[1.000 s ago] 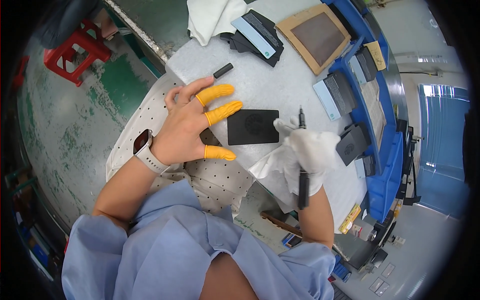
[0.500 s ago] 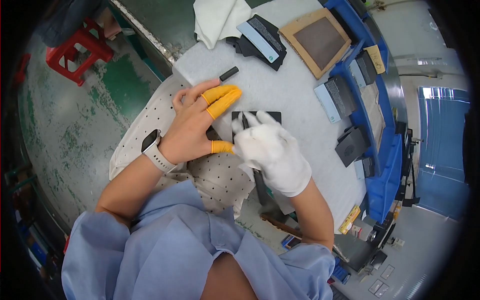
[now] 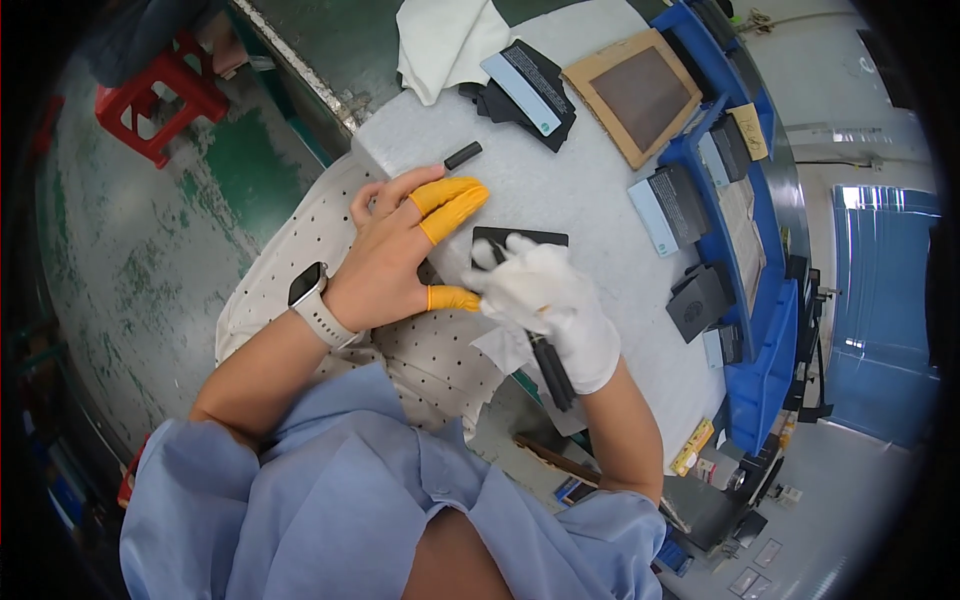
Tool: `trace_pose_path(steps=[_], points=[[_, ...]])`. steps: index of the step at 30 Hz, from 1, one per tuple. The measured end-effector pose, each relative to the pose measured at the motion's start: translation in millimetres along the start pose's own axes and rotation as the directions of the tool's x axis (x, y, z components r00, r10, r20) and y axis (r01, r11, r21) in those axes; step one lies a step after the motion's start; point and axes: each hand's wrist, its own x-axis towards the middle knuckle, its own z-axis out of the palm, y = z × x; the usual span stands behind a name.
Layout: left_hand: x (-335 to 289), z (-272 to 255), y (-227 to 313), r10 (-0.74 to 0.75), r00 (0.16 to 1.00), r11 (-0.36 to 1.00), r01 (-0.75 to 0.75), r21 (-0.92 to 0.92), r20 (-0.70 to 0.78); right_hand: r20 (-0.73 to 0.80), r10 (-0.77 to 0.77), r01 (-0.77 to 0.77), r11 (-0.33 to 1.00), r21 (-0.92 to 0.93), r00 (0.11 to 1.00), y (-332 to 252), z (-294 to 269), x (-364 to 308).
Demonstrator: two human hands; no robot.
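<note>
My left hand, with yellow finger cots on the thumb and two fingers and a pale wristwatch, lies flat with its fingers spread on the white table, its fingertips on the left edge of a flat black rectangular panel. My right hand wears a white glove and is closed on a thin black tool together with a white wipe. It rests on top of the panel and hides most of it.
A small black bar lies near my left fingertips. Farther back sit a white cloth, a stack of black panels with a pale blue card and a brown tray. Blue bins with dark parts line the right. A red stool stands on the floor.
My right hand has moved left from beside the black panel onto it, carrying the tool and wipe. My left hand has stayed spread on the panel's left edge.
</note>
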Motion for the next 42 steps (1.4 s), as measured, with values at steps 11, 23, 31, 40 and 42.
trace_pose_path(steps=[11,23,31,40,42], points=[[-0.6,3.9,-0.1,-0.011,1.0,1.0,0.011,0.017,-0.003,0.355,-0.372,0.488,0.373,-0.789,0.858,-4.9,-5.5,15.8],[-0.9,-1.2,1.5,0.016,1.0,1.0,-0.016,0.019,0.026,-0.098,-0.023,0.019,0.999,-0.049,0.995,14.8,-14.5,-5.2],[-0.4,0.0,1.0,0.027,0.999,0.999,-0.028,0.035,0.028,0.375,-0.44,0.557,0.425,-0.714,0.816,-2.8,-6.3,12.9],[0.4,-6.1,3.6,0.025,0.997,1.0,-0.025,0.004,0.076,-0.013,-0.385,0.379,0.914,-0.148,0.923,12.3,-11.4,-4.3],[0.8,-6.5,3.8,0.033,0.996,0.999,-0.034,0.015,0.079,-0.212,-0.493,0.457,0.867,-0.197,0.844,9.8,-13.9,-5.2]])
